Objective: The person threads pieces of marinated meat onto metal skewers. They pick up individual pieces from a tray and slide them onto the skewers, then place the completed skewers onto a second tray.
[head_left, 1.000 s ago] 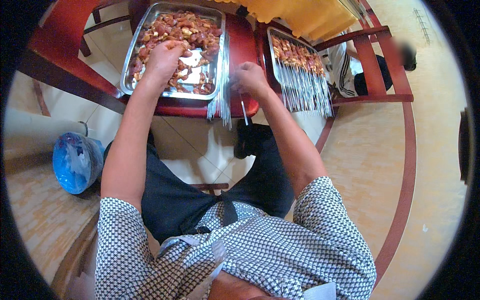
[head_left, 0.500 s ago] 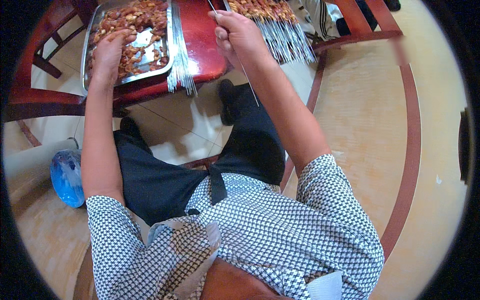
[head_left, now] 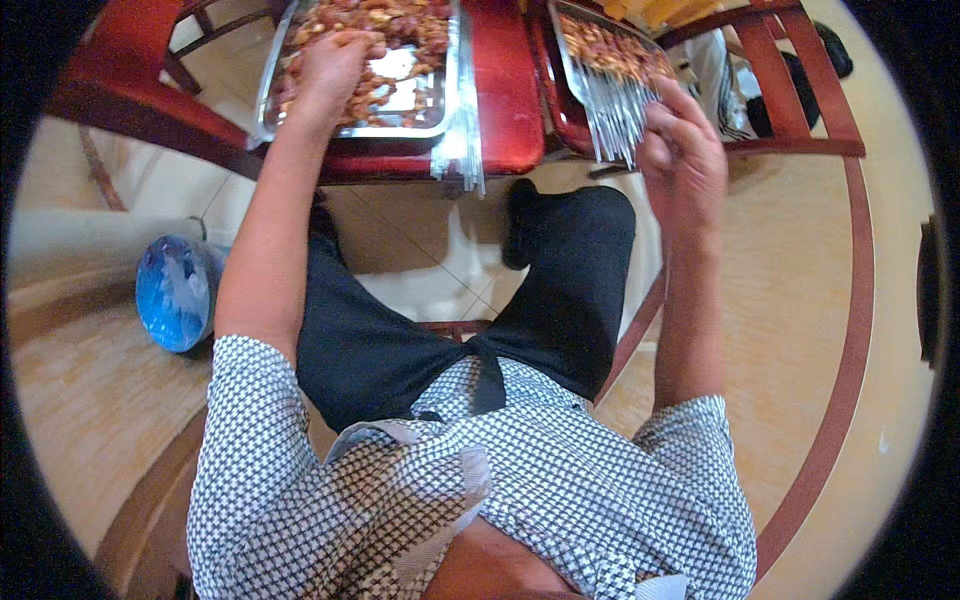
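Note:
My left hand point(head_left: 335, 72) is closed over a metal tray point(head_left: 395, 132) of reddish-brown meat pieces point(head_left: 415, 25); whatever its fingertips pinch is hidden. My right hand point(head_left: 685, 145) is at the right, beside a second metal tray point(head_left: 562, 62). Its index finger is stretched out and the others are loosely bent and apart, slightly blurred, with no skewer seen in them. Loaded meat skewers point(head_left: 600, 48) lie side by side in that second tray, their bare metal ends point(head_left: 612, 115) pointing toward me. Bare metal skewers point(head_left: 460, 150) lie along the right side of the first tray.
The first tray and bare skewers rest on a glossy red wooden surface point(head_left: 505, 100). A red wooden chair point(head_left: 790, 80) stands at the right, with part of another person's striped trouser leg point(head_left: 715, 85) behind it. A blue-ended, roll-shaped object point(head_left: 175, 295) is at the left.
My right hand has moved right, to the tray of loaded skewers, and the skewer it held no longer shows in it. The left hand stays over the meat. The whole view has shifted.

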A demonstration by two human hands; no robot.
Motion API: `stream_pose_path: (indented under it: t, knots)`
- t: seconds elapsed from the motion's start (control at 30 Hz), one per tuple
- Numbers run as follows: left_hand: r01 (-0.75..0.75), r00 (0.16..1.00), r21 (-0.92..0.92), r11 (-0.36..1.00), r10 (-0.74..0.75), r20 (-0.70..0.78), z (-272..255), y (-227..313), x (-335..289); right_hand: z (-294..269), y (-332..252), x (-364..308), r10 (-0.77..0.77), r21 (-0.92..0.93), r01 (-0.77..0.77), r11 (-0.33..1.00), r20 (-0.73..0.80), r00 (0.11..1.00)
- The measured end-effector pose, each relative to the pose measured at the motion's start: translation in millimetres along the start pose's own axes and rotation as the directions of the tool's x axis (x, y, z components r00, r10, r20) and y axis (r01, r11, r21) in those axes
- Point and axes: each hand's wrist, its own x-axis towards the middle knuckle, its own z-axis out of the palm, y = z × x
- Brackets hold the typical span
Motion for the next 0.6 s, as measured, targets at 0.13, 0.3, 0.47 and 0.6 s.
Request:
stream_pose_path:
  t: [0.13, 0.3, 0.47, 0.6]
  knots:
    - [0.088, 0.996, 0.003, 0.996, -0.088, -0.016, 3.2, 8.9, -11.2, -6.0, -15.5, -21.1, 0.071, 0.113, -0.082, 0.99, 0.096, 0.993]
    - [0.133, 0.99, -0.072, 0.988, -0.129, 0.059, 15.6, 23.5, -29.5, 18.1, 37.9, -41.3, 0.068, -0.038, -0.07, 0.997, -0.051, 0.996]
    - [0.129, 0.991, -0.084, 0.988, -0.132, -0.029, 13.2, 27.5, -28.4, 31.8, 41.7, -63.4, 0.134, -0.252, -0.104, 0.962, 0.107, 0.985]
    - [0.057, 0.997, -0.062, 0.996, -0.06, -0.045, 11.4, 29.1, -26.6, 25.9, 39.7, -74.9, 0.153, -0.34, -0.077, 0.937, 0.204, 0.967]
